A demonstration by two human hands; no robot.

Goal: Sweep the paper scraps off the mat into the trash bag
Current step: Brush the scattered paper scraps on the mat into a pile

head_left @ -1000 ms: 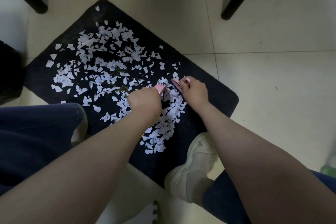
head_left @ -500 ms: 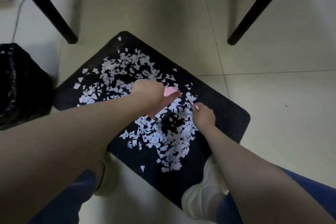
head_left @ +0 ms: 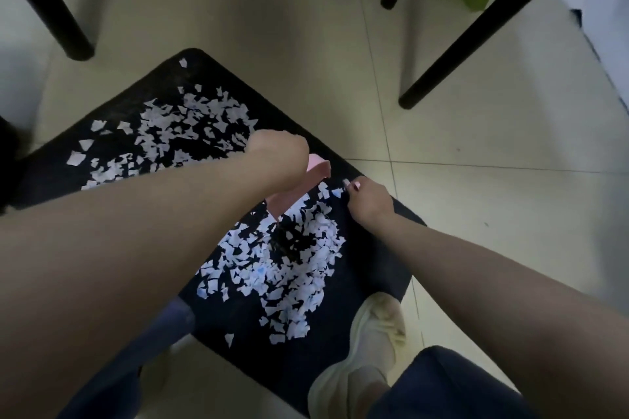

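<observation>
Left hand [head_left: 279,155]: centre of the frame, fist closed round a pink brush [head_left: 299,189], whose dark bristles touch the scraps.
Right hand [head_left: 369,206]: just right of the brush, fingers curled, pinching a small pink piece [head_left: 354,185]; what it is I cannot tell.
Paper scraps [head_left: 289,282]: on the mat, one group at lower centre, another at upper left.
Mat [head_left: 371,269]: dark, on the tiled floor [head_left: 306,27].

Single head-worn view, looking steeply down, close over both forearms, mat [head_left: 371,282] centred, tiled floor [head_left: 476,214] around
</observation>
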